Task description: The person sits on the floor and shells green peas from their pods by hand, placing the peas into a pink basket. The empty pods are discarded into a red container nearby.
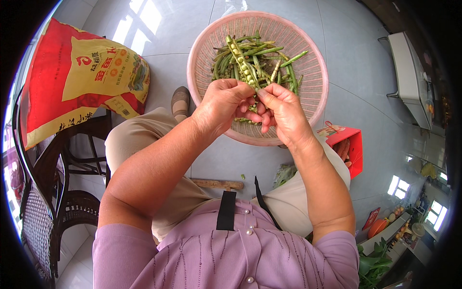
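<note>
A split bean pod [241, 62] with a row of pale green beans showing is pinched at its near end between both hands. My left hand [231, 101] grips it from the left, thumb and forefinger together. From the right, my right hand [283, 110] pinches the same end, its fingertips almost touching those of the left. Under the hands stands a round pink plastic basket [321, 77] with slatted sides. Inside it lie many green pods [225, 63], some yellowed, and loose shelled beans [249, 121], partly hidden by my fingers.
A red and yellow printed sack [90, 72] rests on a dark woven chair [41, 216] at left. At right is a red box [355, 153]. A plastic bag of greens [285, 175] and a wooden bar [218, 184] are low between my legs. Leafy plants [373, 262] stand at lower right.
</note>
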Action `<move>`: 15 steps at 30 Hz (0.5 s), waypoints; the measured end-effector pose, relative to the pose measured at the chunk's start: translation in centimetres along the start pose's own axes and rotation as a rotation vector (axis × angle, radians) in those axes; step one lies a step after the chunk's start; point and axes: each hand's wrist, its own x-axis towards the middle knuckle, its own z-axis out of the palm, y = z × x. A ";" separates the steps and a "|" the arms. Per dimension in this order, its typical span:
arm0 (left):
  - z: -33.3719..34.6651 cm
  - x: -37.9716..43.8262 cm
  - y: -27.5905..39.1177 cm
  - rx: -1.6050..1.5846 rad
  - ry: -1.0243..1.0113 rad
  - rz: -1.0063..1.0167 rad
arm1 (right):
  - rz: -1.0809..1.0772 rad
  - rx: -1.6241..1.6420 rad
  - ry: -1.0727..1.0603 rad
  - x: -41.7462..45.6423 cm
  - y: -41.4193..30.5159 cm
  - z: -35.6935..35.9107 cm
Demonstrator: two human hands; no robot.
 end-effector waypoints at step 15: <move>0.0 0.0 0.7 -0.013 0.006 -0.053 | 0.205 0.362 -0.101 0.1 0.2 -0.4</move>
